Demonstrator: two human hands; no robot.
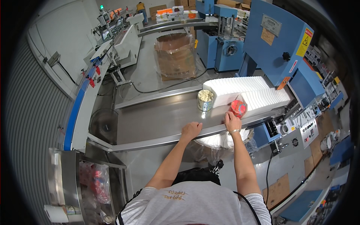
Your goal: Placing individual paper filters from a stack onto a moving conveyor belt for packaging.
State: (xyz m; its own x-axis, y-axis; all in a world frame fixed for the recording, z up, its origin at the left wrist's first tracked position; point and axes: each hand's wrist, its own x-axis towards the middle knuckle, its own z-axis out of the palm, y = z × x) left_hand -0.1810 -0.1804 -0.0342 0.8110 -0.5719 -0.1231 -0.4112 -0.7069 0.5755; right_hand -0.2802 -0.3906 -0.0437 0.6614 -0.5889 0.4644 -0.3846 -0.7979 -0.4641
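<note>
My right hand (233, 122) is closed at the near side of a red round-topped pack (238, 107); clear film appears to stand up around the pack, and my fingertips are partly hidden. This pack leans by the near row of white folded sheets (262, 100). My left hand (191, 130), fingers curled and nothing visible in them, rests at the near rail of the metal conveyor table (153, 120). Farther off stands a cylindrical pack (205, 100) with a gathered, cream-coloured top and a patterned side. It is beside the far row of white folded sheets (236, 85).
A blue machine (275, 41) overhangs the table's right end. Beyond the table stands a big plastic-lined cardboard box (175, 58). Under the near rail is a bag of white material (221, 140). A metal cabinet (69, 183) is at lower left. One person (141, 11) stands far back.
</note>
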